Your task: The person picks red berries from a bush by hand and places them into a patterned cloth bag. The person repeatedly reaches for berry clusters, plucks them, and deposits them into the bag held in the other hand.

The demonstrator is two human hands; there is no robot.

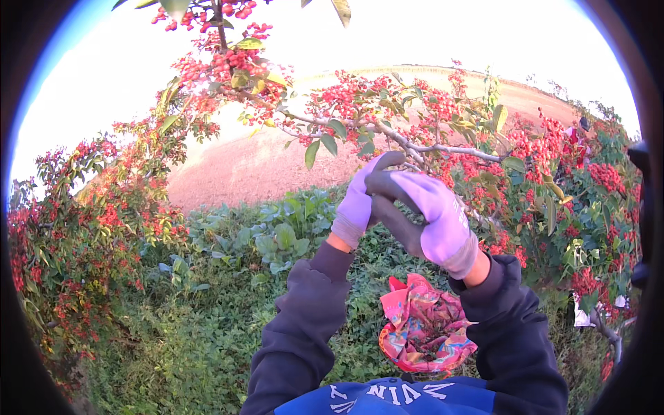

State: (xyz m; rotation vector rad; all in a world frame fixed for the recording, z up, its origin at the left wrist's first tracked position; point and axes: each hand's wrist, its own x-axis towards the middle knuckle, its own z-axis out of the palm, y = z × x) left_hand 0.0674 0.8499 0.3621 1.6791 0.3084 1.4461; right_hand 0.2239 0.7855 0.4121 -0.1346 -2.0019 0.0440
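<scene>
Both my hands wear light purple gloves with dark grey fingers and meet just below a branch (456,148) bearing clusters of red berries (342,97). My left hand (361,196) is bent, its fingertips curling toward the branch; its thumb side is partly covered by the right hand. My right hand (437,211) curves its fingers and thumb in a loop that closes against the left hand. Anything between the fingers is hidden. Below the hands, a pink patterned cloth bag (398,339) sits gaping on the plants, with dark reddish contents.
Berry-laden bushes (90,228) stand at the left, and more berry branches (546,149) crowd the right. Leafy green plants (283,238) cover the ground ahead. Beyond lies a bare brown field (242,162). A person in red (575,142) is partly visible at the far right.
</scene>
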